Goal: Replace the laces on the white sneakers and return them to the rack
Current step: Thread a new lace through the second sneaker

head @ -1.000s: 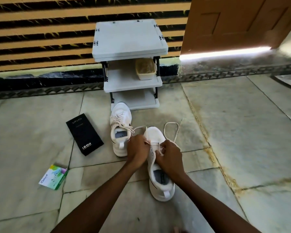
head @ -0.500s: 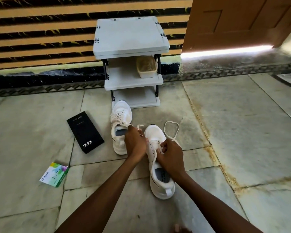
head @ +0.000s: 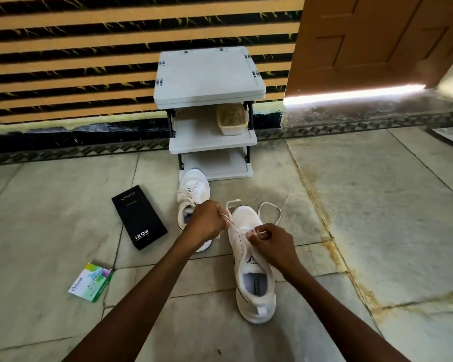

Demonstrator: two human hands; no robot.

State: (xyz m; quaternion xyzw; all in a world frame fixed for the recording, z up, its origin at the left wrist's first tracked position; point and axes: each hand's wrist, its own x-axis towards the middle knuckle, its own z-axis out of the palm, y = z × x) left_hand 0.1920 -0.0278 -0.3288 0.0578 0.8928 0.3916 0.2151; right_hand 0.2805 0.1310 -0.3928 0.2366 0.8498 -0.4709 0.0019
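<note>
Two white sneakers lie on the stone floor, toes toward the rack. The near sneaker [head: 254,283] is partly laced with a cream lace [head: 271,212] that loops out past its toe on the right. My left hand [head: 205,223] pinches one lace end to the left of the toe. My right hand [head: 272,244] grips the other part of the lace over the eyelets. The far sneaker [head: 194,190] is laced and sits behind my left hand, which hides its heel. The grey three-shelf rack [head: 209,74] stands against the wall.
A beige tub [head: 232,120] sits on the rack's middle shelf. A black phone box [head: 139,220] and a small green-and-white packet [head: 90,282] lie on the floor to the left. A brown door [head: 372,40] is at the back right.
My left hand has moved left and away from the sneaker, drawing the lace end out. My right hand has shifted slightly toward the eyelets. The view has tilted so the scene sits lower.
</note>
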